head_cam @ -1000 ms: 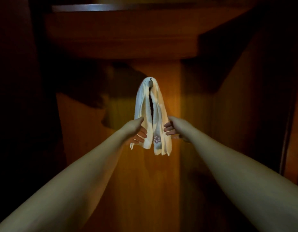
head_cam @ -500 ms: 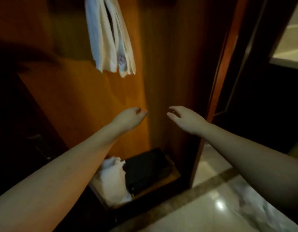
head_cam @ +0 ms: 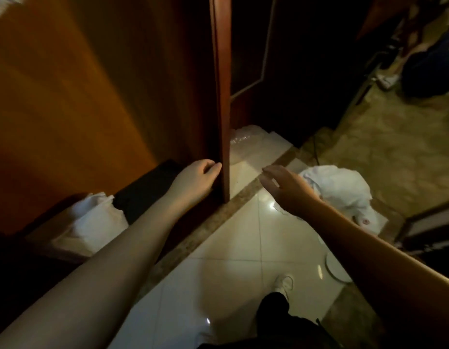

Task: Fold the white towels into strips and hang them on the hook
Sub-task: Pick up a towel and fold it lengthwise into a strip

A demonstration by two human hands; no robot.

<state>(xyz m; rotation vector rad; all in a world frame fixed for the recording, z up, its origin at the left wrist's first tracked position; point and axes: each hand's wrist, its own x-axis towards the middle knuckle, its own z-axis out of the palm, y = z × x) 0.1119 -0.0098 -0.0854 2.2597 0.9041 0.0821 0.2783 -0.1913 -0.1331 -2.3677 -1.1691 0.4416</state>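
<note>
Both hands hold nothing and are well apart: the left hand (head_cam: 198, 176) hangs with loosely curled fingers just beside the upright wooden door edge (head_cam: 222, 96), though whether it touches the wood cannot be told, and the right hand (head_cam: 285, 188) reaches out over the glossy tiled floor (head_cam: 218, 273) with fingers relaxed and spread. A crumpled pile of white towels (head_cam: 344, 190) lies on the floor just past the right hand, partly hidden by that wrist, while another white towel (head_cam: 92, 217) sits low inside the wooden cabinet beside a dark box (head_cam: 147, 187); a shoe (head_cam: 283, 283) shows near the bottom
</note>
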